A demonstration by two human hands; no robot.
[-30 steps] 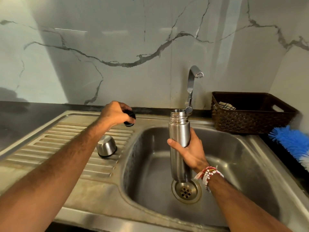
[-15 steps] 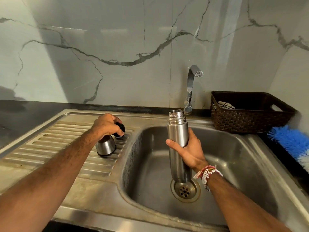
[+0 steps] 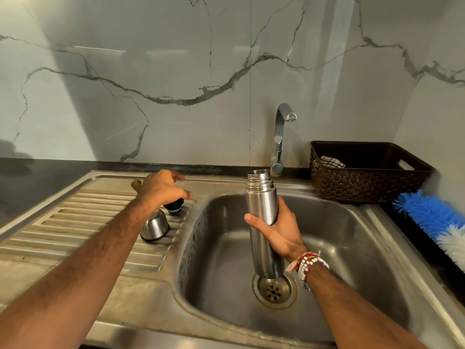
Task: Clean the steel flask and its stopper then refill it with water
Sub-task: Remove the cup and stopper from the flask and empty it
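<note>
Flask (image 3: 261, 212) mouth and tap (image 3: 283, 137) spout are the pairing that the coming move turns on. The steel body stands nearly upright in the centre of the frame, its long axis vertical. The open threaded neck is on top and the base hangs low over the drain (image 3: 274, 289) of the sink (image 3: 352, 222). The spout sits higher and slightly right of the mouth, so I judge that a rinse or fill needs a short lift up and to the right. The right hand (image 3: 279, 230) wraps the flask at mid-body, thumb across the front. At left of centre, the left hand (image 3: 161, 187) hovers palm down with fingers loosely spread over the black stopper (image 3: 175, 207), which lies on the ribbed drainboard (image 3: 75, 222) just beside an upturned steel cup (image 3: 154, 226). Whether the thumb touches the stopper I cannot tell. This free hand is well apart from the tap.
</note>
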